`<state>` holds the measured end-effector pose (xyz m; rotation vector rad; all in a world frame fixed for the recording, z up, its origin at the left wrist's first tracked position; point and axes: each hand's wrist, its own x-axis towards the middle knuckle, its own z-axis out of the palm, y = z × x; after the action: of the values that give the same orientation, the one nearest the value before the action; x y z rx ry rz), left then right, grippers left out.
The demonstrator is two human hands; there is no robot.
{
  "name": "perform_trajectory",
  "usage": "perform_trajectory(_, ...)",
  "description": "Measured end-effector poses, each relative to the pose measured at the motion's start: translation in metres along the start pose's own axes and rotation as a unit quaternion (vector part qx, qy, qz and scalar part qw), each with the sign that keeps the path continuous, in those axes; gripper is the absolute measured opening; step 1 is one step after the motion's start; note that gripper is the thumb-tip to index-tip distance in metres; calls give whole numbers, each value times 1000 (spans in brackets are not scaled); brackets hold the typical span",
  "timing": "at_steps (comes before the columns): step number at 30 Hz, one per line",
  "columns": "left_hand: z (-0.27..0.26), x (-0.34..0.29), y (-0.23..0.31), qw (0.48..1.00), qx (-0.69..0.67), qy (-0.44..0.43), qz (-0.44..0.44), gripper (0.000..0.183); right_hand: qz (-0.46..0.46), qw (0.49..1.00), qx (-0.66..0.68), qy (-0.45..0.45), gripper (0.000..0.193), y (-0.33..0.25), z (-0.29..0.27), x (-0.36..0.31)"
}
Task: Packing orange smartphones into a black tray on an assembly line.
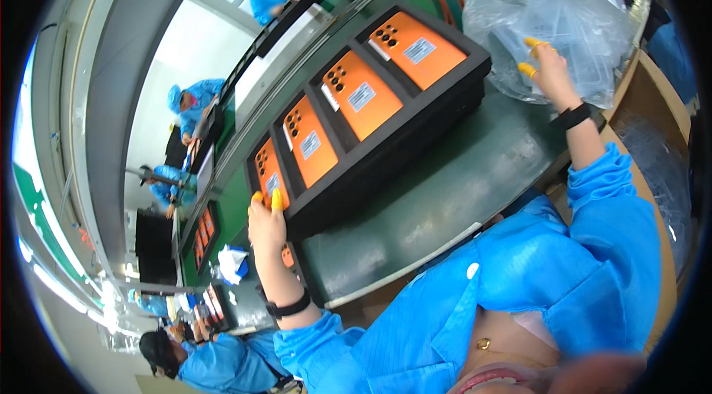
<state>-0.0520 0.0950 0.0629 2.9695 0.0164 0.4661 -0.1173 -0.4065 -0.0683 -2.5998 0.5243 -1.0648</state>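
A long black tray [337, 166] lies slantwise across the green bench, with several orange phones [361, 95] set in its slots. Each phone has black round lenses and a pale label. My left hand [267, 227] is at the tray's left end, its two yellow-capped fingertips over the rim by the leftmost phone; the other fingers are hidden. Beyond the tray's right end, my right hand [552, 75] reaches over a heap of clear plastic bags [564, 8]. Two yellow-capped fingers are apart there, and nothing shows between them.
Along the near side runs the green bench [445, 179] with its pale edge. A cardboard box [656, 101] holding clear plastic stands at the right. Farther left are another tray of orange phones [204, 237] and a white-and-blue packet [233, 263]. Several co-workers in blue work nearby.
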Motion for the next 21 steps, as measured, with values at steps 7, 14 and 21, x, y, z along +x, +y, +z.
perform_trajectory(7,-6,29,-29,812,-538,-150,-169,29,9,967,237,-97,29,6,-31,24)
perform_trajectory(14,-17,-2,-41,686,-714,-6,-138,23,-186,923,278,-192,18,-136,-112,-47)
perform_trajectory(21,4,-116,44,595,-801,44,52,42,-138,807,441,-369,28,-187,-19,-124)
